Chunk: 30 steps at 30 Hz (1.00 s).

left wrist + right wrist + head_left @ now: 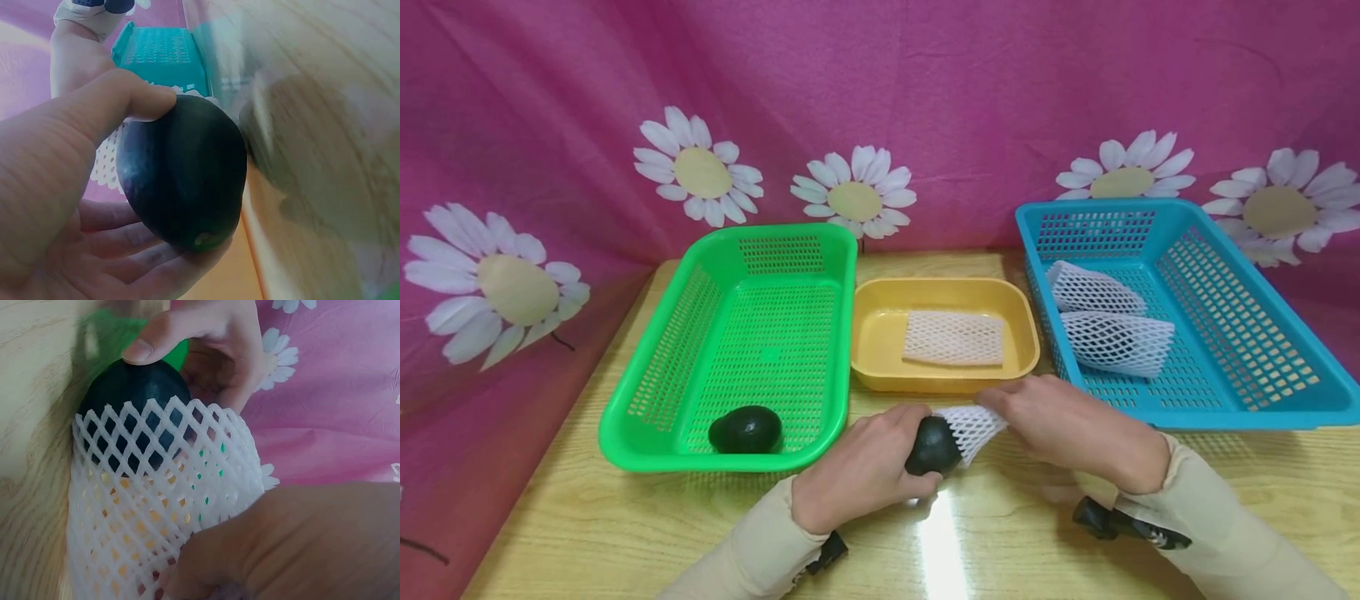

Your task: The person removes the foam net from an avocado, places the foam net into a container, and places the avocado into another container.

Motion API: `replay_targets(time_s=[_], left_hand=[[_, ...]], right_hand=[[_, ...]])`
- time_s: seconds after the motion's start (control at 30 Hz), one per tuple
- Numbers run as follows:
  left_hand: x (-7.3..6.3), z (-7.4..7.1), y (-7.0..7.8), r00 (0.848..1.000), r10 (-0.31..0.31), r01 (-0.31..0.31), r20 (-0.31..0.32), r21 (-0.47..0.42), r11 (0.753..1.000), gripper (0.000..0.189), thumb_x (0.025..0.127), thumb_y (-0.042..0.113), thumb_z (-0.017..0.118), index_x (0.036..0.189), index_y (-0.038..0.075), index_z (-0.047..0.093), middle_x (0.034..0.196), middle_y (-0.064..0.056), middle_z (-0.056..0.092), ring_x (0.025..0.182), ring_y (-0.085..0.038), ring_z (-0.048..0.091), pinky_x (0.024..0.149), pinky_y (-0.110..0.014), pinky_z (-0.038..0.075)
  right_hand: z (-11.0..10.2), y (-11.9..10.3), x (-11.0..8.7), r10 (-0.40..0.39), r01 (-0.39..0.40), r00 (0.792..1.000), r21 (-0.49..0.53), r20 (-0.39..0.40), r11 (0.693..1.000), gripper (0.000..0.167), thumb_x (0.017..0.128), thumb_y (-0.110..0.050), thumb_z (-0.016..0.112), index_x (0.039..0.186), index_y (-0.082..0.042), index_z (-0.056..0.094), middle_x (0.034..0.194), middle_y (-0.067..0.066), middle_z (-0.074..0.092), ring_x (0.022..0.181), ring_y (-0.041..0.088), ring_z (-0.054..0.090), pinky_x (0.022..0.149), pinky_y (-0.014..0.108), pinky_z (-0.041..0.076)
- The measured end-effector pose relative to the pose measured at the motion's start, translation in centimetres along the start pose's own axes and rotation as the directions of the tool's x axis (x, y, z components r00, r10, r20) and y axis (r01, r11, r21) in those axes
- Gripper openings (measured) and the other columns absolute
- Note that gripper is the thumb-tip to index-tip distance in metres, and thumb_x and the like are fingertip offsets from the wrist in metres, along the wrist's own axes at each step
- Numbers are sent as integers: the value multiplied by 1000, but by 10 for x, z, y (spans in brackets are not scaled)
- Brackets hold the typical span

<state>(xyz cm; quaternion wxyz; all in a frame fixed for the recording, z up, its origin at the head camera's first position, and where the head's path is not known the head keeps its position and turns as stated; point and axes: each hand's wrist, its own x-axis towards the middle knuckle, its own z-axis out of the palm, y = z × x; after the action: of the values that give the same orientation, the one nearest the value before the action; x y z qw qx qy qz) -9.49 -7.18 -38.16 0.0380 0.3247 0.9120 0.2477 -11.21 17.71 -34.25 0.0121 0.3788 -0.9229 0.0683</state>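
My left hand (874, 462) grips a dark avocado (934, 447), thumb on one side and fingers on the other, as the left wrist view shows. One end of that avocado (134, 394) sits inside the mouth of a white foam net sleeve (156, 487). My right hand (1060, 425) holds the net sleeve (976, 427) by its other end, just right of the avocado. Part of the right hand's grip is hidden behind the net and wrist. Both hands are low over the wooden table, in front of the yellow tray.
A green basket (842, 350) at left holds another avocado (747, 430). The yellow tray (880, 379) in the middle holds a flat foam net (953, 338). In the blue basket (1247, 417) at right lie two net-covered pieces (1116, 343). A flowered pink cloth (962, 108) hangs behind.
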Motion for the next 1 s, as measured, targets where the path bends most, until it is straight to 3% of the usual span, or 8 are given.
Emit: replay_targets(time_s=[0.27, 0.47, 0.7, 1.0], left_hand=[[0, 0, -1, 1000, 12, -12, -2, 8, 1000, 43, 82, 27, 81, 114, 7, 60, 93, 2, 64, 74, -6, 57, 61, -15, 46], [0, 0, -2, 1000, 11, -11, 0, 14, 1000, 45, 82, 28, 80, 116, 6, 61, 95, 1, 65, 74, -6, 57, 61, -14, 46], [0, 1, -2, 1000, 16, -16, -1, 28, 999, 44, 82, 28, 81, 115, 6, 61, 92, 2, 64, 71, -6, 56, 59, -14, 44], [1, 1, -2, 1000, 25, -24, -2, 32, 999, 43, 82, 28, 81, 114, 7, 61, 90, 2, 64, 71, -5, 56, 59, -14, 43]], right_hand=[[-6, 0, -2, 7, -8, 1000, -20, -15, 1000, 31, 84, 11, 67, 99, -16, 68, 85, -6, 73, 63, 5, 63, 56, 25, 52], [-13, 2, -5, 46, -46, 999, -22, -13, 999, 40, 83, 13, 67, 111, -14, 72, 92, 0, 76, 70, 14, 70, 61, 31, 58], [-17, 4, -6, 56, -56, 998, -13, -33, 998, 42, 79, 9, 76, 111, -19, 74, 92, -3, 74, 70, 12, 67, 61, 31, 56], [-19, 6, -9, 64, -64, 996, 9, -69, 998, 40, 78, 5, 80, 113, -15, 75, 98, -1, 77, 78, 15, 72, 68, 35, 60]])
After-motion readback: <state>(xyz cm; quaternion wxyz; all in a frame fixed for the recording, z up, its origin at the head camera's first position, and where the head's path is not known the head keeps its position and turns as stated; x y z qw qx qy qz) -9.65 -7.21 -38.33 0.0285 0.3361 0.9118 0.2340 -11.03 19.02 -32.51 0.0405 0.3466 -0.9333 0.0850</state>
